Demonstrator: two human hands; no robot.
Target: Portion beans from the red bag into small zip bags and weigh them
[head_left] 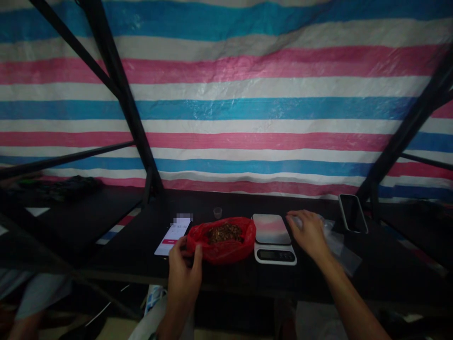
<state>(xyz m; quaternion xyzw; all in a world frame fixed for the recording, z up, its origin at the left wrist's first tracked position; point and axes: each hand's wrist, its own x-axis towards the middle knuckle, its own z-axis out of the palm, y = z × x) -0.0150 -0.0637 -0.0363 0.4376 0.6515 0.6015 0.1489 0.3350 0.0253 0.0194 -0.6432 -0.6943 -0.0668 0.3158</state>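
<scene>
A red plastic bag (219,256) sits on the black table with its mouth rolled open. Inside it lies a heap of small brown-gold pieces (224,233), too small to name. My left hand (184,271) grips the bag's left edge between thumb and fingers. Right beside the bag stands a white kitchen scale (272,231) with a shiny plate that bears nothing; its display is dark. My right hand (308,231) is just right of the scale, fingers curled around something clear that I cannot make out. Clear plastic bags (341,248) lie beneath and beyond that hand.
A phone with a lit screen (174,236) lies left of the red bag. Behind the bag is a small clear cup (217,212). Another phone (353,213) rests at the right. Black metal posts (129,108) and a striped sheet (247,108) bound the table. A person's sleeve (44,290) shows lower left.
</scene>
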